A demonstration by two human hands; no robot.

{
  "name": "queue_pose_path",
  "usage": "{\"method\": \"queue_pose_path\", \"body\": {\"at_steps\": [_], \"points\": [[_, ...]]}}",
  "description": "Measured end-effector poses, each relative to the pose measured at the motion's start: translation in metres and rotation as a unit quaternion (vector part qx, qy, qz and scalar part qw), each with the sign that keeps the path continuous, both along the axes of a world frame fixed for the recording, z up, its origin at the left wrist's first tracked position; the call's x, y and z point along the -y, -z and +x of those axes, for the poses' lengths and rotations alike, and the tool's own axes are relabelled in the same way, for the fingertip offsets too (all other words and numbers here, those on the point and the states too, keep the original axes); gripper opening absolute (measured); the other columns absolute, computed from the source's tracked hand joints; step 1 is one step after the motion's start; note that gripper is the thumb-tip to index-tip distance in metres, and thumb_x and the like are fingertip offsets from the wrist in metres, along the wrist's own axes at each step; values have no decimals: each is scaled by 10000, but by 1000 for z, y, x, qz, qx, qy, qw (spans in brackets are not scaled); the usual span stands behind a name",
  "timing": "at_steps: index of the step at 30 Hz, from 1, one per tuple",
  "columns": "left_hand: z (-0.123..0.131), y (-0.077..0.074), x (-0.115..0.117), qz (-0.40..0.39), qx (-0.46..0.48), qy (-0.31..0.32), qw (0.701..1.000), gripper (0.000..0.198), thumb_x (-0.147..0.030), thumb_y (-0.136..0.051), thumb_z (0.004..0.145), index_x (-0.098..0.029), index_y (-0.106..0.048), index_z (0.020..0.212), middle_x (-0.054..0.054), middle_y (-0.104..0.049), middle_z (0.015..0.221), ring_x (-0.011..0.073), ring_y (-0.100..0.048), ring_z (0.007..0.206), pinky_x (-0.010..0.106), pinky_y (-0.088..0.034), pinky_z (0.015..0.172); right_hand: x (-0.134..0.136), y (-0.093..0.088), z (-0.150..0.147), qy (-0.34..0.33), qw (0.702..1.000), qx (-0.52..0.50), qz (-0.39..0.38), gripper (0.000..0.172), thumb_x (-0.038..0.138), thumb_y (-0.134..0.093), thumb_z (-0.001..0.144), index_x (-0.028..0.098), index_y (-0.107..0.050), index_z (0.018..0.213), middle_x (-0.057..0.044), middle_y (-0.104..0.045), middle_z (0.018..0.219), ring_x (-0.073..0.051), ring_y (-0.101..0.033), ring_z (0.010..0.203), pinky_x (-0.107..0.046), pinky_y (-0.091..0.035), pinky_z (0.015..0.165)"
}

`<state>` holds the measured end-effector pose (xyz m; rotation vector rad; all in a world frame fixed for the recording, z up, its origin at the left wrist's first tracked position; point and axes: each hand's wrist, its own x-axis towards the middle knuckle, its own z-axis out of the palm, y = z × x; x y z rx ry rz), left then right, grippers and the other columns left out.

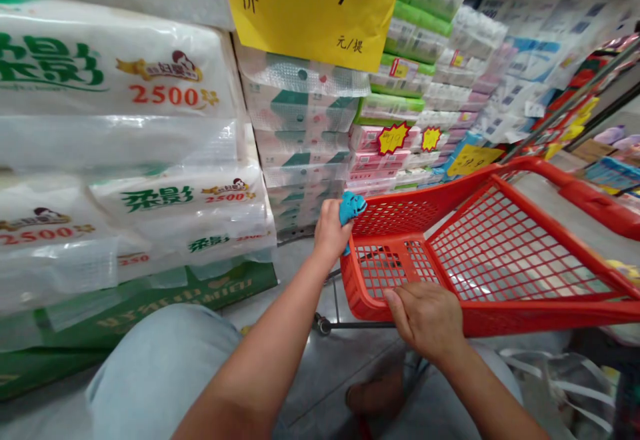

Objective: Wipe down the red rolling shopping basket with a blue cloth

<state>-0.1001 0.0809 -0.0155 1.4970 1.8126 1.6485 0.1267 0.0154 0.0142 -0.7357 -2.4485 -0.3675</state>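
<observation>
White plastic-wrapped tissue packs with green lettering [157, 199] stand stacked at the left. To their right is a red plastic lattice-sided shopping cart [530, 317]. A yellow rectangular paper price sign [315, 10] hangs above. The right hand [430, 313] is curled over the cart's near rim; the left hand [331, 230] grips a small blue dinosaur-head toy [353, 205] at the cart's left end.

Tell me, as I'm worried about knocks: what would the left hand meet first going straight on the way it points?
Beyond the blue toy in its grip, the left hand would probably meet the pink packs first, though depth is unclear and the red cart's rim could come sooner.
</observation>
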Motion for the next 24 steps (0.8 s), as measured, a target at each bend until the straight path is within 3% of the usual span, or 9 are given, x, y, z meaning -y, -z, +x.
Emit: {"method": "queue_pose_path", "body": {"at_steps": [3,8,10,13,15,17,21,24], "points": [[4,-2,4,3,-8,24,1000,313,-69,-573,716,-195,-593,1002,76,-547,1103,247,-590,1092,416,-480,1018,1,0,6,-15,1000,-18,2,404,261,-477,1024,206,-586,638,-8,-591,572,-154,-489,564,-331,-280,633],[41,16,73,35,21,30,999,408,-72,-586,697,-223,-605,1076,69,-548,1208,214,-583,1132,348,-490,1001,8,1,15,-30,999,-32,-16,387,237,-494,1013,203,-566,635,-9,-567,573,-151,-466,581,-339,-272,635],[42,20,71,51,68,8,996,354,-98,-606,702,-223,-632,1032,62,-575,1185,214,-586,1128,344,-484,1013,12,0,18,-48,998,-33,-21,363,220,-509,1003,201,-570,647,-7,-574,580,-149,-468,586,-339,-272,630],[23,27,32,48,126,-33,990,249,-145,-584,769,-212,-653,999,53,-628,1105,212,-593,1123,363,-450,1070,18,-3,20,-69,997,-34,-25,341,205,-516,995,199,-575,659,-8,-585,589,-143,-477,596,-335,-280,629],[13,40,11,31,161,-61,985,250,-177,-523,839,-207,-646,1054,49,-662,1073,202,-617,1088,379,-459,1067,21,-5,20,-76,996,-37,-26,336,196,-511,993,200,-572,662,-6,-577,586,-143,-471,598,-332,-288,633],[15,60,14,11,187,-84,979,260,-195,-490,865,-207,-642,1077,44,-681,1046,198,-638,1046,385,-486,1034,25,-7,19,-83,996,-39,-21,335,187,-508,992,202,-564,662,-4,-563,574,-145,-457,592,-331,-292,632],[46,104,71,-18,211,-130,969,235,-261,-520,875,-215,-647,1068,51,-682,1041,214,-643,1036,399,-495,1016,31,-8,21,-99,994,-46,-19,302,163,-511,984,195,-574,690,-17,-604,612,-141,-465,603,-332,-292,628],[54,117,89,-31,214,-140,966,233,-254,-540,864,-220,-646,1069,51,-672,1073,212,-632,1069,384,-484,1031,36,-7,26,-112,992,-46,-30,279,151,-521,974,189,-583,705,-20,-620,631,-137,-471,606,-330,-295,628]]}}
